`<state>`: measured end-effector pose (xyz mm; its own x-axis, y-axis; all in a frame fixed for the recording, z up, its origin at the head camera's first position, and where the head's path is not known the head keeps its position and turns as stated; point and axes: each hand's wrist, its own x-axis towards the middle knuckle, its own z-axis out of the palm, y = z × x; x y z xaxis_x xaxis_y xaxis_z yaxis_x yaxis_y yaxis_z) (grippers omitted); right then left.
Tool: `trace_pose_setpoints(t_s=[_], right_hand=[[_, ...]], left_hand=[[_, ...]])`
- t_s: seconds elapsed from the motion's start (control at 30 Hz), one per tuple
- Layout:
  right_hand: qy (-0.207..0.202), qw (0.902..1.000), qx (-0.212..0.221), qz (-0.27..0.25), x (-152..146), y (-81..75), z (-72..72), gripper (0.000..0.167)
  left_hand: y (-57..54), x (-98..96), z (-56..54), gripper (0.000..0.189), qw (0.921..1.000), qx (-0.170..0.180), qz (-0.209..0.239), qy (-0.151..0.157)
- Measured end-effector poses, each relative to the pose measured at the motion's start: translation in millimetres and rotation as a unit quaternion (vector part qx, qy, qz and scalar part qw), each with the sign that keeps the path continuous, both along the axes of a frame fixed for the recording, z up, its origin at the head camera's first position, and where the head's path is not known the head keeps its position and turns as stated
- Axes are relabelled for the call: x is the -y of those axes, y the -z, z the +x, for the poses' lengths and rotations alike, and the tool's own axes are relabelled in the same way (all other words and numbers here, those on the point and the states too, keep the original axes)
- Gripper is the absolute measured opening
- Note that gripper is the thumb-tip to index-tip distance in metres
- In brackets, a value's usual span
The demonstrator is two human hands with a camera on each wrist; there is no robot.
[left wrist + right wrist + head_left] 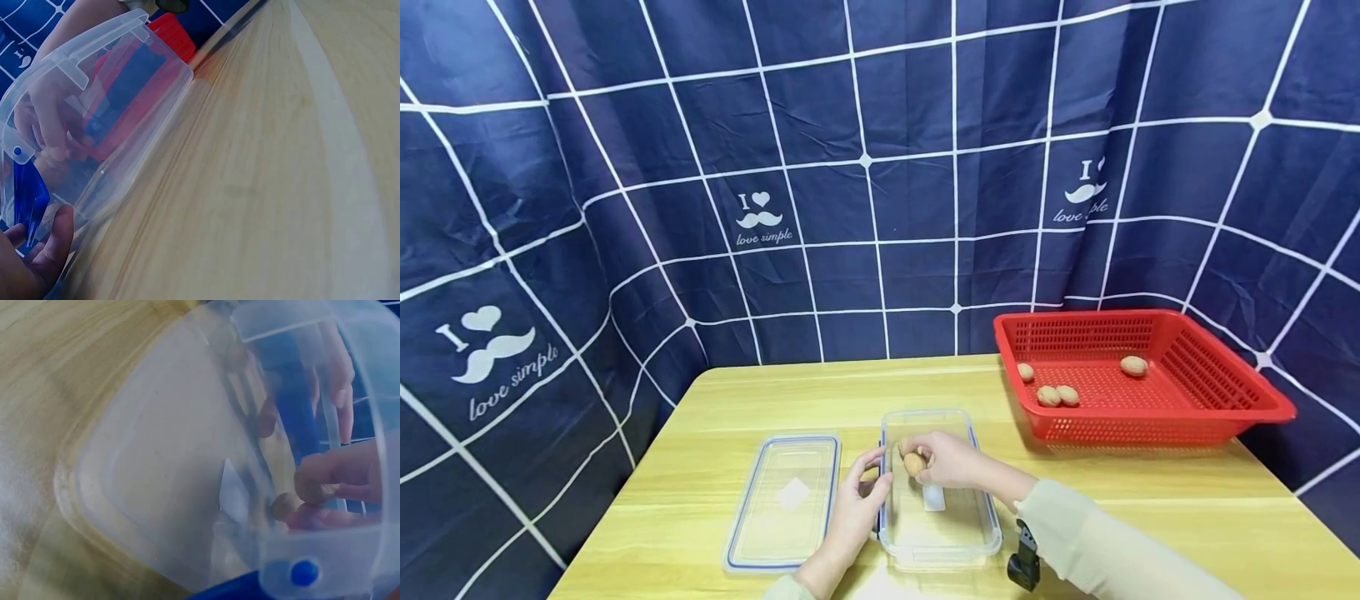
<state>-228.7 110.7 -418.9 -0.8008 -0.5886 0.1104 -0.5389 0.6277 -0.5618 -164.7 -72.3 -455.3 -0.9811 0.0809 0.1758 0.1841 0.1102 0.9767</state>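
A clear plastic food container (940, 542) stands uncovered on the table. Inside it, my right hand (951, 460) pinches a walnut (914, 464) between thumb and fingers. Close by in the container is another walnut (285, 505), partly hidden by that hand in the head view. My left hand (852, 504) rests at the container's left side, thumb and fingers spread apart and touching its wall. In the left wrist view, its fingers are beside a blue clasp (30, 197) that hangs down. A small white packet (933, 497) lies on the container's floor.
The container's clear lid (760, 533), with a blue seal, lies flat to the left. A red plastic basket (1157, 414) at the back right holds several walnuts (1133, 366). Blue checked curtains (910, 208) surround the wooden table (655, 533).
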Motion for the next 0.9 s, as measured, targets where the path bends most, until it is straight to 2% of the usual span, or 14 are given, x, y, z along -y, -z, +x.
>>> trace_pose_setpoints(t_s=[0.07,0.47,0.7,0.9], right_hand=[[0.003,0.9999,-0.001,-0.012,-2,-1.5,0.9,0.037],[0.007,0.9981,-0.023,-0.057,-11,-11.2,4.1,0.037],[0.027,0.9953,-0.04,-0.084,-20,-13.5,4.5,0.037],[0.05,0.9898,-0.053,-0.122,-26,-17.5,6.2,0.04]], left_hand=[[-3.9,0.0,2.6,0.039,1.0,0.0,-0.005,0.0],[-5.0,1.4,2.3,0.039,1.0,-0.002,0.002,0.004],[-6.2,0.0,4.4,0.037,0.9999,-0.005,-0.012,-0.011],[-6.3,-0.9,3.7,0.038,1.0,-0.004,-0.002,-0.009]])
